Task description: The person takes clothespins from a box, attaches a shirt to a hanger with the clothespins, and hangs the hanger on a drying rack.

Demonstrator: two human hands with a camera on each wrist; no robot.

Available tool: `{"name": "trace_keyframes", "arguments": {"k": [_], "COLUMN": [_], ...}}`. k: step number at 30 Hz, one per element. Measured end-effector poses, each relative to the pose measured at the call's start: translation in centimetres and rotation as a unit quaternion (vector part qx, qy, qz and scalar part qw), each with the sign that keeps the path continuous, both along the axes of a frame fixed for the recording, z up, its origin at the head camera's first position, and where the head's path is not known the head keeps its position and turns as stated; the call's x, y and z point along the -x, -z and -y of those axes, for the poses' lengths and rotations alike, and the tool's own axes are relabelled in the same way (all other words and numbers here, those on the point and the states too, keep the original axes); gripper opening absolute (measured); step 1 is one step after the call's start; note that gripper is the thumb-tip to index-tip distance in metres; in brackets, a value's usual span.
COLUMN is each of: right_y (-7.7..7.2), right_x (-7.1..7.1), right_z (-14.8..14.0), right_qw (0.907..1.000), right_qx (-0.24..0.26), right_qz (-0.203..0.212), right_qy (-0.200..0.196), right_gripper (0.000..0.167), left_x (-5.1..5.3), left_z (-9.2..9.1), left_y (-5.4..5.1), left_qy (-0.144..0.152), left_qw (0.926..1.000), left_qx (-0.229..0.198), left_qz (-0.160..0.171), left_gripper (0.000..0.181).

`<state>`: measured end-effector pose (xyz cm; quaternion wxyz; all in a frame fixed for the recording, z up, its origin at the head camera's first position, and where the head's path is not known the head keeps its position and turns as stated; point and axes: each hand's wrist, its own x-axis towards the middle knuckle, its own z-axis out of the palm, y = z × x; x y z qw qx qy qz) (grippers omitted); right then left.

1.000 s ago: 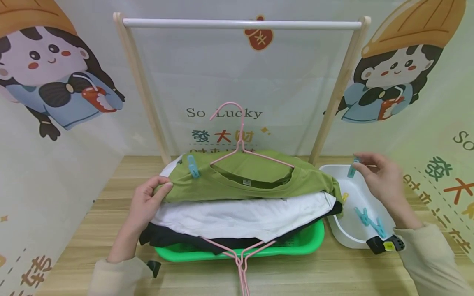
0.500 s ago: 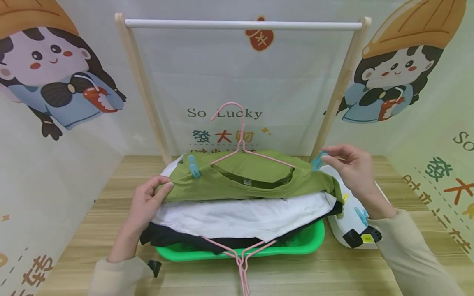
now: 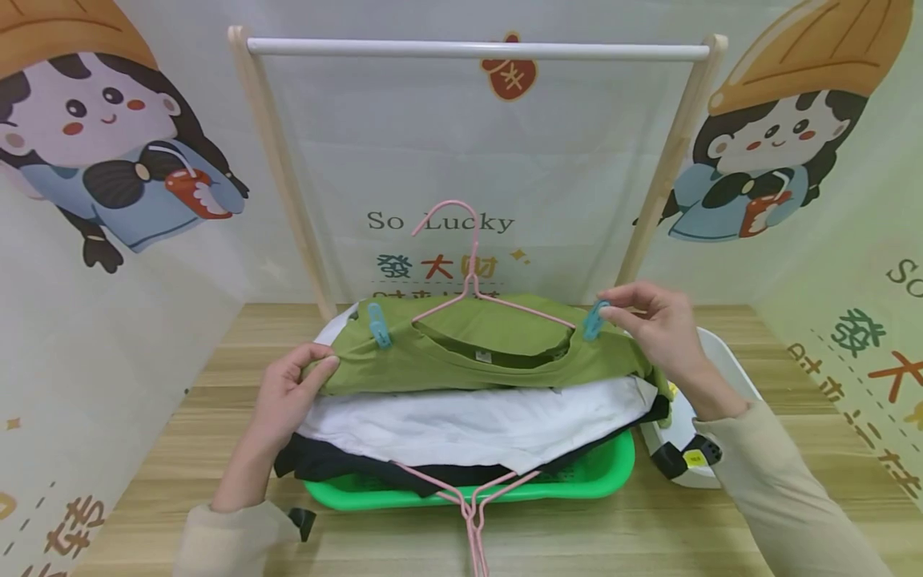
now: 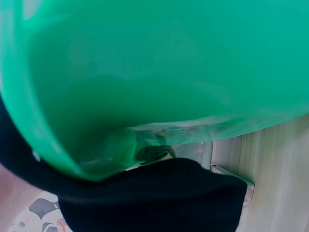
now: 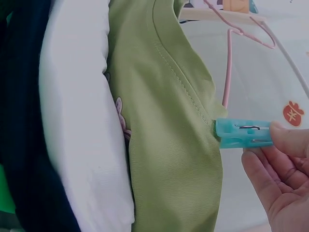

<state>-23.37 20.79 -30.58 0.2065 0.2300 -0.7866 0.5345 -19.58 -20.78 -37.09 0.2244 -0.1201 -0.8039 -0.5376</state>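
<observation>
A green shirt (image 3: pixel 461 373) lies over a white garment (image 3: pixel 440 425) and a black one (image 3: pixel 332 461), with a pink hanger (image 3: pixel 472 280) in its neck. My left hand (image 3: pixel 284 397) pinches the shirt's left edge; the left wrist view does not show the hand's fingers. A blue clip (image 3: pixel 378 324) sits on the left shoulder. My right hand (image 3: pixel 659 332) pinches another blue clip (image 3: pixel 594 319) at the right shoulder. In the right wrist view that clip (image 5: pixel 244 133) meets the green fabric (image 5: pixel 174 145), held between thumb and fingers of the right hand (image 5: pixel 285 179).
Beneath the clothes is a green basket (image 3: pixel 346 497), with more pink hangers (image 3: pixel 472 513) sticking out in front. A white tray (image 3: pixel 721 353) stands at the right, partly behind the right arm. A rack with a white bar (image 3: pixel 476 50) rises behind.
My right hand has carried the blue clip leftward from over the white tray to the shirt's right shoulder. The left hand keeps its pinch on the shirt.
</observation>
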Motion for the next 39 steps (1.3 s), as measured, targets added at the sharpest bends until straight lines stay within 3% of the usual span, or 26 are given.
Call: {"name": "trace_keyframes", "arguments": {"k": [17,32,39], "right_y": [0.8,1.2,1.5], "right_x": [0.5,0.4,0.3], "right_z": [0.5,0.4,0.0], "right_qw": [0.9986,0.9978,0.9979], "right_qx": [-0.035,-0.046,-0.022], "right_qz": [0.034,0.047,0.050], "right_qy": [0.019,0.010,-0.035], "right_gripper": [0.010,0.018,0.027], "left_x": [0.0,-0.2,-0.2], "left_z": [0.1,0.1,0.1], "left_y": [0.2,0.2,0.2], "left_qy": [0.005,0.012,0.007], "left_qw": [1.0000,0.9998,0.9999], "left_qx": [-0.006,-0.014,-0.011], "left_qz": [-0.001,0.007,0.010], "left_gripper": [0.010,0.008,0.009]}}
